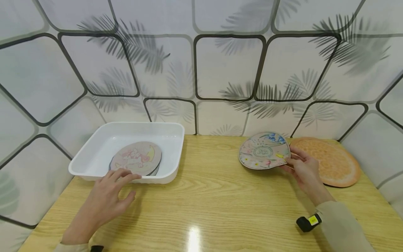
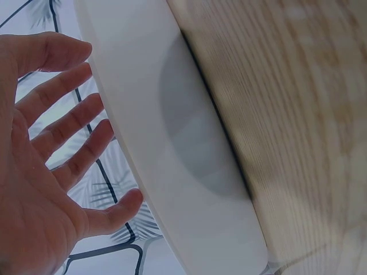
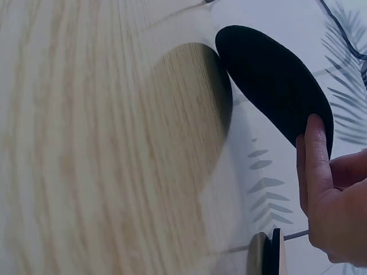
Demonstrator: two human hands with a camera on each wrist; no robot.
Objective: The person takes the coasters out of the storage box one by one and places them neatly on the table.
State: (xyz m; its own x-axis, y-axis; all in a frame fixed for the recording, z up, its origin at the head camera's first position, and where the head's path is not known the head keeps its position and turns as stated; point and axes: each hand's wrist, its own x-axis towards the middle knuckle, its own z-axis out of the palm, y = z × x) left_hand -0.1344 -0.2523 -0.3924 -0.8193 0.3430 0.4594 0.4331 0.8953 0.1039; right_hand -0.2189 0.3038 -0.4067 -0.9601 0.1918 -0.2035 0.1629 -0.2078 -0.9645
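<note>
My right hand pinches a round floral mouse pad by its right edge, thumb on top. It is raised above the table, and its black underside faces the right wrist view. My left hand is at the front rim of a white plastic tray, fingers spread and relaxed with none curled round anything. Inside the tray lies a round pad with a unicorn and moon print, with the edge of another showing beneath it. An orange-slice round pad lies just right of my right hand.
The wooden table meets a wall patterned with leaves and dark lines along its back. More wall stands at left and right. The tray sits back left, its rim raised above the tabletop.
</note>
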